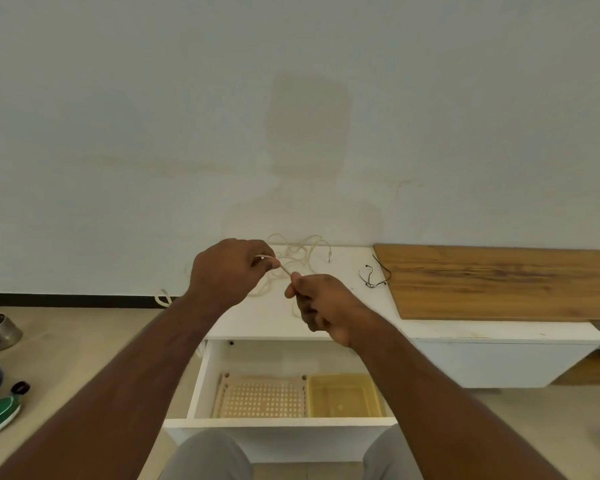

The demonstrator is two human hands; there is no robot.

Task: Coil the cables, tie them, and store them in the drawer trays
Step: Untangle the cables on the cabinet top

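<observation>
Head view, the only one here: the person's left hand point(231, 271) and right hand point(321, 306) are both up over the white table point(343, 306), each with a closed grip pinching the same white cable point(298, 258). A short taut stretch runs between the two pinches. The rest of the cable sits in a loose messy tangle on the table at about 12 o'clock from the hands, touching the wall side, with one end poking out toward 1 o'clock. A thin black cable point(373, 277) lies apart at 3 o'clock, right by the edge of the wooden board point(499, 282).

Down at 6 o'clock the drawer point(278, 424) is pulled open, with a perforated beige tray point(260, 398) on the left and a yellow tray point(343, 396) next to it at 3 o'clock of that one. Neither shows a cable in it.

Looks to me like the coiling is just getting started. To do it well, I'd keep the left pinch as the anchor and let the right hand feed even loops into it, letting the cable slide through so the tangle behind unravels instead of knotting. Don't yank, that pile looks ready to snag.
</observation>
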